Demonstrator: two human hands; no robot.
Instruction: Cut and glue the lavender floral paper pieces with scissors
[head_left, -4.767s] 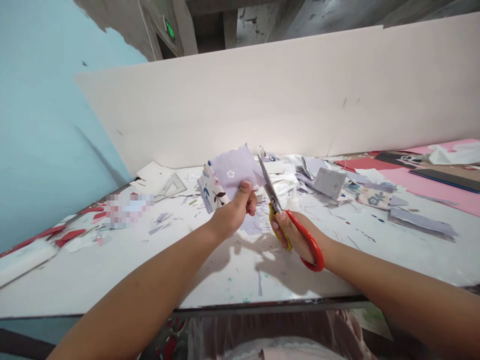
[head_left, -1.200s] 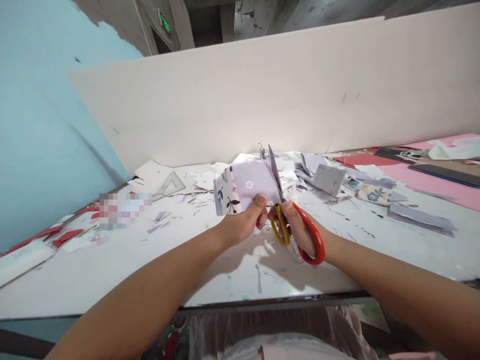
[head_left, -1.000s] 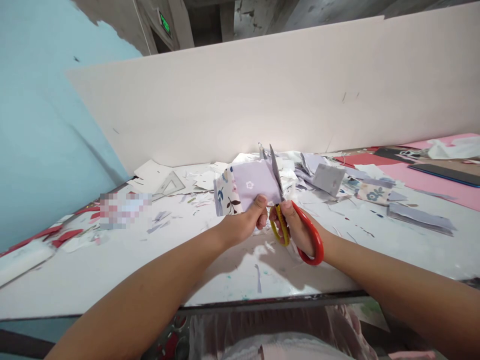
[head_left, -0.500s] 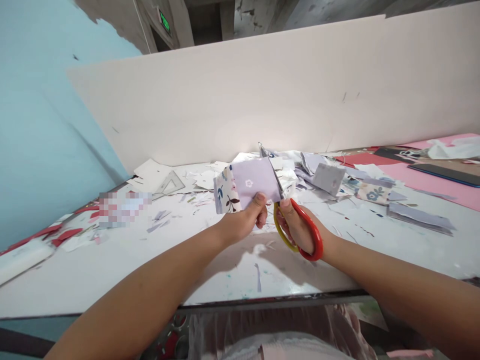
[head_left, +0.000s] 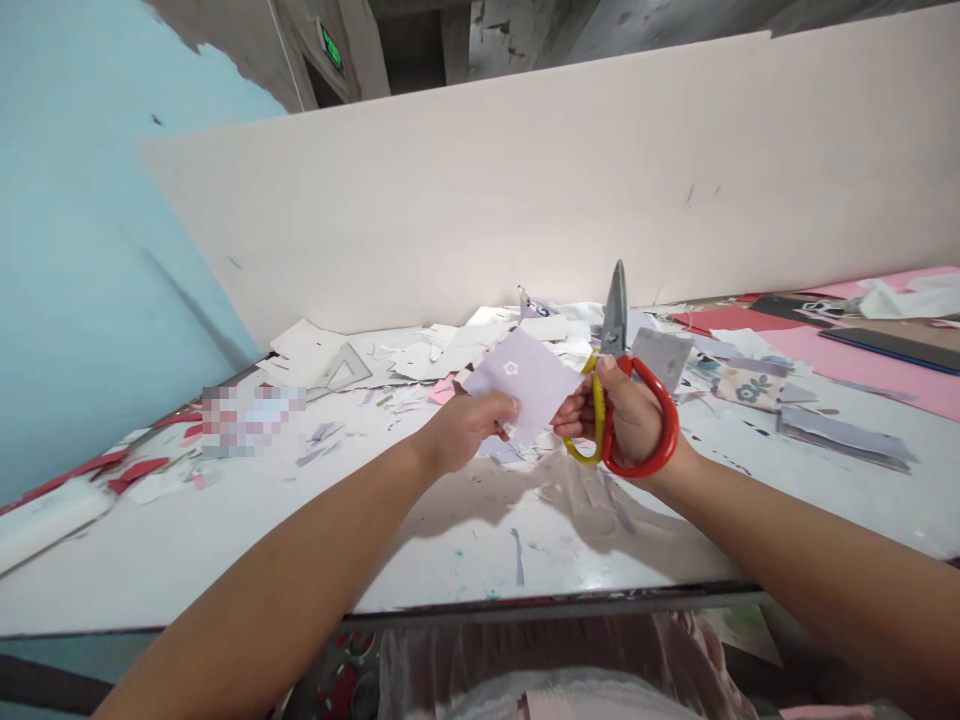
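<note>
Pinching a pale lilac paper square (head_left: pixel 521 385), its floral strip no longer attached, between the fingers of the left hand (head_left: pixel 469 432) just above the white worktop (head_left: pixel 225 540), while curling the fingers of the right hand (head_left: pixel 628 420) tightly around red-and-yellow-handled steel scissors (head_left: pixel 598 420) (blades pointing upward, clear of the square).

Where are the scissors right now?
In the head view, the red-and-yellow scissors are gripped in the right hand, blades pointing up, just right of the lilac flower-print piece held in the left hand.

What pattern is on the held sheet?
Lilac rectangular sheet: one small white flower, best in head view.
</note>
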